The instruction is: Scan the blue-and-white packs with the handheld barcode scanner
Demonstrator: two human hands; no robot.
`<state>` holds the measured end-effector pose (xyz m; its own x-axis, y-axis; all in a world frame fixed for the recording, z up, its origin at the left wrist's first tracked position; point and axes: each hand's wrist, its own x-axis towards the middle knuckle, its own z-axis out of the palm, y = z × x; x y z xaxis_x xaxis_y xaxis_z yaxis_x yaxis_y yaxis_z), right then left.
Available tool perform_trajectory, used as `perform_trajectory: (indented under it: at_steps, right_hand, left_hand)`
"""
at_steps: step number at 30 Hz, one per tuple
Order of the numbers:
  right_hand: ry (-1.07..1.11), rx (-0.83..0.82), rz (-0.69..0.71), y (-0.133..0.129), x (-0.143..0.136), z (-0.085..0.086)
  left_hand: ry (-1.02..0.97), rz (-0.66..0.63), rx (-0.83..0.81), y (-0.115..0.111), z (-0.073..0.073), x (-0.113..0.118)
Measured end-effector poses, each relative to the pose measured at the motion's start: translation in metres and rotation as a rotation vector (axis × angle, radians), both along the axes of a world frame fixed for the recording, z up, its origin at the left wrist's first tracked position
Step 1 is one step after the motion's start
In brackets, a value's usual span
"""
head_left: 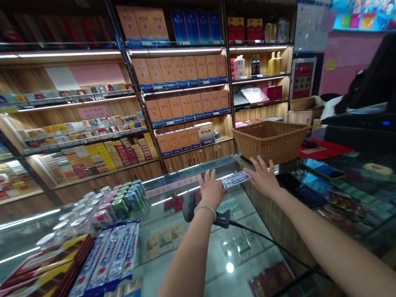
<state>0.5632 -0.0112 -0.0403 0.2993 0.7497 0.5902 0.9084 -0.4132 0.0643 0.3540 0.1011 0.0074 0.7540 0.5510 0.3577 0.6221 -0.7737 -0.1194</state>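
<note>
One packet [236,178] between left hand [211,191] and right hand [264,178]

Nearest me on the left, stacked bars [55,274] and a row of blue packs [112,256] lie on the glass counter [233,268]. Farther in, a scanner [190,209] sits under the left wrist, its cable [265,236] trailing back to the near right; whether wrist and scanner touch, I can't tell.

Beyond it is the packet, its long axis running left to right, across the line of the forearms. It lies right of the left hand and left of the right one, about equally close to both. The right hand seems to pinch its right end, other fingers loosely spread. The left hand meets the other end, fingers fanned; whether it grips, I can't tell.

Just past the right hand stands a basket [272,140]; farthest, lit shelves hold orange boxes [182,69].
</note>
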Motion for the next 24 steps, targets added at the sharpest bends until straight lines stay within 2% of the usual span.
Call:
perform_trajectory:
  at_steps: [10, 24]
  right_hand:
    - [0.053, -0.096, -0.037, 0.004, 0.004, -0.007]
    - [0.043, -0.063, -0.008, 0.000, 0.002, 0.002]
  left_hand:
    - [0.028, 0.007, -0.053, 0.000, -0.003, 0.001]
    - [-0.038, -0.004, -0.030, -0.006, 0.007, -0.004]
